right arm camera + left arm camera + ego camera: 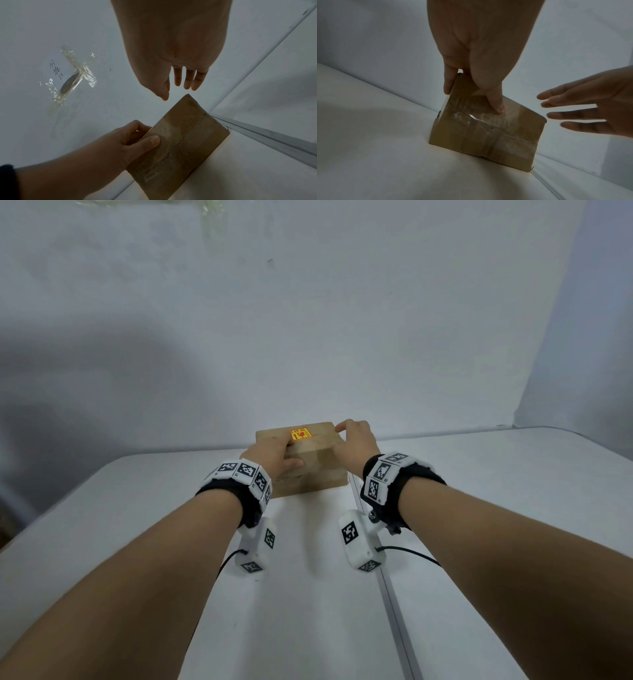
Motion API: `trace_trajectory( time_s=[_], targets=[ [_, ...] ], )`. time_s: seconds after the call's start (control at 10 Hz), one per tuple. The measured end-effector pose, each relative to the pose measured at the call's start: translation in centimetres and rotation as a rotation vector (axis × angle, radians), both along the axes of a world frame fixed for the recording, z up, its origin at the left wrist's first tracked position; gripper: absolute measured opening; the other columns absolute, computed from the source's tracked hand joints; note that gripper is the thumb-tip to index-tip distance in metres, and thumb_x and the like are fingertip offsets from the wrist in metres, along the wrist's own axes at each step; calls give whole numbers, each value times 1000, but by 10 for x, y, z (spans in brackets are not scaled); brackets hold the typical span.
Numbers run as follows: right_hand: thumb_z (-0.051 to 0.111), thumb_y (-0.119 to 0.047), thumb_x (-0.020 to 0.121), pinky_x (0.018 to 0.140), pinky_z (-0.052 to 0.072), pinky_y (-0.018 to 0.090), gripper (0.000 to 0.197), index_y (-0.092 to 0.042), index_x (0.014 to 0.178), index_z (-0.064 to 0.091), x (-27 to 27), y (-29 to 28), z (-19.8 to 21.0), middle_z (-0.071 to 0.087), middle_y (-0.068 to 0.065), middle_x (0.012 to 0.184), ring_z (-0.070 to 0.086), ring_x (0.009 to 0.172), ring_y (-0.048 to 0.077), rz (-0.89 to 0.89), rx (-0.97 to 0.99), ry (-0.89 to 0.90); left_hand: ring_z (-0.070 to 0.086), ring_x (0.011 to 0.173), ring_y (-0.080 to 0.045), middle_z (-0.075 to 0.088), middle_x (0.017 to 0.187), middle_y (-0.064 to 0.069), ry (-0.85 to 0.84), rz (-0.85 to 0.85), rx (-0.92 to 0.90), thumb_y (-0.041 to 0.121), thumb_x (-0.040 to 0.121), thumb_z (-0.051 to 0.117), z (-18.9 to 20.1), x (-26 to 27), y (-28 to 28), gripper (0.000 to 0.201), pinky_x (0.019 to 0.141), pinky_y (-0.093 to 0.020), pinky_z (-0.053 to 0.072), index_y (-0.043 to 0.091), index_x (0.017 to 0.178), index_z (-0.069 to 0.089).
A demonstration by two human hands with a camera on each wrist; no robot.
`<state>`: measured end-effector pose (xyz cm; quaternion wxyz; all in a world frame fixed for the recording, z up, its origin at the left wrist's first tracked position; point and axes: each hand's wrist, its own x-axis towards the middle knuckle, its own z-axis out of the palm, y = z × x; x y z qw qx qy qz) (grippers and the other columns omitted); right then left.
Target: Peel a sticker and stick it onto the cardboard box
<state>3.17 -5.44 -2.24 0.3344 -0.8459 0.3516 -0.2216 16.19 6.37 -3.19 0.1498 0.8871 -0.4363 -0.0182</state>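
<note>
A yellow-and-red sticker (300, 434), print unreadable, sits atop the cardboard box (318, 470) on the worktop (479, 508). Left hand (274, 455) grips the box's left edge; right hand (354, 441) hovers, fingers spread, beside its right edge.

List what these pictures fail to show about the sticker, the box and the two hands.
- Sticker: its print is too small to read in the head view; both wrist views miss the box top.
- Cardboard box: left hand covers its near-left corner in the head view.
- Right hand: fingers straight beside the box; contact with the top edge is unclear in the head view.
</note>
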Motion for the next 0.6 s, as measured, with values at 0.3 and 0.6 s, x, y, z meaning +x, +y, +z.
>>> trace_trajectory(
  time_s=[0.3,0.6],
  targets=[
    [47,-11,89,101,45,42,37,-13,125,52,-8,6,4,35,10,140,48,121,32,-5,-27,19,56,112,-31,54,129,-11,-42,-15,1,35,86,65,-1,-2,1,53,93,-41,47,10,126,44],
    [47,-8,87,102,45,41,40,-12,126,51,-24,27,23,34,11,142,46,123,32,29,-76,-12,34,141,-28,4,163,4,-64,-79,-84,27,92,56,20,-31,18,54,108,-38,37,19,141,38]
  ],
)
